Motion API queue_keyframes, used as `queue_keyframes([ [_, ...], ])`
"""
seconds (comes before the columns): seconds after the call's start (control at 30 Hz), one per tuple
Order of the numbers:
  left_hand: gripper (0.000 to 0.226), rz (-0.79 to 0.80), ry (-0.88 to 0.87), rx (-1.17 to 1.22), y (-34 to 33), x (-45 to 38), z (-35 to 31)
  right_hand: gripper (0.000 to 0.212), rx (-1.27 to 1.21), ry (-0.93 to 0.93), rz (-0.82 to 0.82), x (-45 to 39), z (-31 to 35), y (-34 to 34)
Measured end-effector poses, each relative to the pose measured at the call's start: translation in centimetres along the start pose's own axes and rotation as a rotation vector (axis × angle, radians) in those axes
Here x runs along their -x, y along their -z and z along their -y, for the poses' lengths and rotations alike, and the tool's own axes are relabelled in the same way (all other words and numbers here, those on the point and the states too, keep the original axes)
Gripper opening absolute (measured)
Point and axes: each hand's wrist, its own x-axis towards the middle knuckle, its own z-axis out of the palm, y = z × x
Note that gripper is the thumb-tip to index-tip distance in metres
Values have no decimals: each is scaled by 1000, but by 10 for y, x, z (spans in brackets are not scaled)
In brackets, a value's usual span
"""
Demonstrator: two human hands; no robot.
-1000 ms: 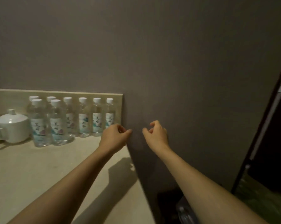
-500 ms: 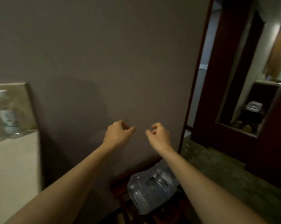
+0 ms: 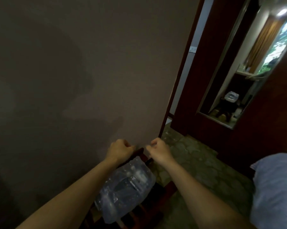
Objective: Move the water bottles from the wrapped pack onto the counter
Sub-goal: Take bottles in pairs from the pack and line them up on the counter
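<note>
The wrapped pack of water bottles (image 3: 128, 187) lies low in the head view, in crinkled clear plastic, on a dark red wooden rack (image 3: 166, 190) beside the wall. My left hand (image 3: 118, 150) and my right hand (image 3: 160, 152) hover side by side above the far end of the pack. Both have their fingers curled in, and neither holds anything or touches the wrap. My forearms cover part of the pack's sides. The counter and the bottles standing on it are out of view.
A plain grey-brown wall (image 3: 73, 80) fills the left. A dark wooden door frame (image 3: 177, 90) and a mirrored cabinet (image 3: 235, 90) stand to the right. Patterned stone floor (image 3: 199, 162) lies beyond the rack. A pale blue cloth (image 3: 275, 187) is at the right edge.
My view has swung right and downward, away from the counter with its row of bottles, toward the wrapped pack. Both hands have dropped closer to the pack, still curled.
</note>
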Motion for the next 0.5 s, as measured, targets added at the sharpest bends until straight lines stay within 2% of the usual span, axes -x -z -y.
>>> queue_keyframes([
  [0.1, 51, 69, 57, 25, -26, -31, 10, 16, 37, -30, 78, -37, -19, -12],
  [0.23, 40, 95, 137, 27, -58, -60, 28, 18, 58, -106, 231, -69, -46, -32],
  [0.5, 35, 136, 342, 58, -97, -96, 83, 27, 108, -259, 502, -121, -97, -97],
])
